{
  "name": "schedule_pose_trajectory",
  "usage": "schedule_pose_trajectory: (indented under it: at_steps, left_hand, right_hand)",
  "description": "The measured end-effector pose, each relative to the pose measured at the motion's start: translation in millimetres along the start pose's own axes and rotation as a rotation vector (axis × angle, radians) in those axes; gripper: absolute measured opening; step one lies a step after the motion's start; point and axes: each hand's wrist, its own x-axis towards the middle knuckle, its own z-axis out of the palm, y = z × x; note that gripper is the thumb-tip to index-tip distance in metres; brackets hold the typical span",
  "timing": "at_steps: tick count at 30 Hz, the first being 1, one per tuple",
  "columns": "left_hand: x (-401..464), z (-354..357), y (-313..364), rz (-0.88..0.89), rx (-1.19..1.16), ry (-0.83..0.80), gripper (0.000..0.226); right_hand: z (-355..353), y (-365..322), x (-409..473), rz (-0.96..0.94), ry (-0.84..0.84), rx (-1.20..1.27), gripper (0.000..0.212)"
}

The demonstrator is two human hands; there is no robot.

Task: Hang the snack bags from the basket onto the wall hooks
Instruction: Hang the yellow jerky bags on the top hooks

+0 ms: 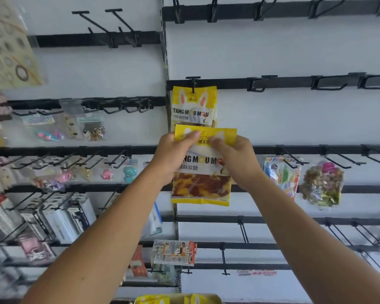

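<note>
Head view of a shop wall fitted with black rails and wire hooks. Both bare hands are raised in front of the wall and hold one yellow snack bag point(201, 167) upright by its top edge. The left hand point(173, 156) grips the bag's upper left corner, thumb across the front and fingers curled behind. The right hand point(235, 161) pinches the top strip near the bag's middle and right, thumb in front, fingers folded round the back. The bag's lower part, with its clear window of brown and yellow sweets, hangs free below the hands.

Just above, a second, matching yellow bag point(193, 106) hangs from a hook point(193, 84) on a rail; the held bag's top edge overlaps its lower edge.

At the bottom edge, more yellow bags point(151, 299) show, partly cut off; their container cannot be made out.

To the right, two colourful packets point(303, 181) hang from hooks on a lower rail. To the left, small toys and carded goods point(59, 130) fill several rows, blurred.
</note>
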Motion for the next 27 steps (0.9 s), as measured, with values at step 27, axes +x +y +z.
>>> schedule_pose_trajectory:
  at_steps: [27]
  left_hand:
    - [108.9,-18.5,49.0,0.000,-0.081,0.063,0.020]
  right_hand:
    - [28.0,-50.6,113.1,-0.055,0.102,-0.119,0.030]
